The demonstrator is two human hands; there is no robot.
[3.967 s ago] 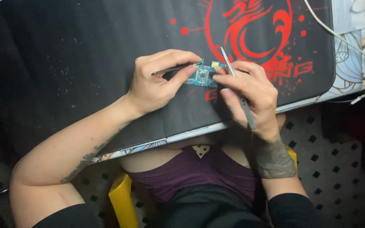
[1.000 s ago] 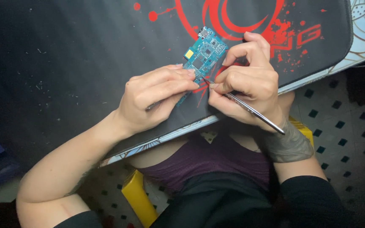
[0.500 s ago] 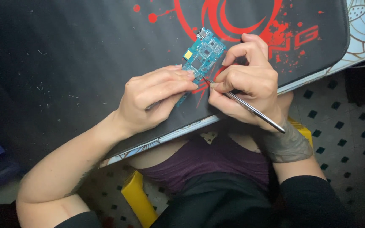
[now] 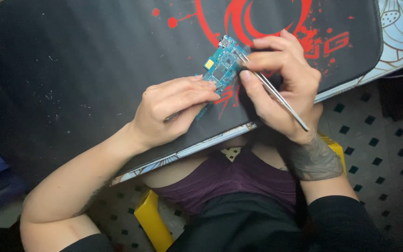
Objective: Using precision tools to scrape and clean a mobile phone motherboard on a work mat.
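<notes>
Your left hand lies on the black mat, fingers curled loosely and laid flat over the near end of the blue board, pinning it down. The board rests on the mat beside the red print, its far end bare and angled away from you.

Your right hand is closed around metal tweezers, pinched between thumb and forefinger. Their tips touch the board's far half; the other end sticks out past your wrist. Whether the tips grip anything is too small to tell.

The mat's near edge hangs over your lap, above a yellow stool and tiled floor.
</notes>
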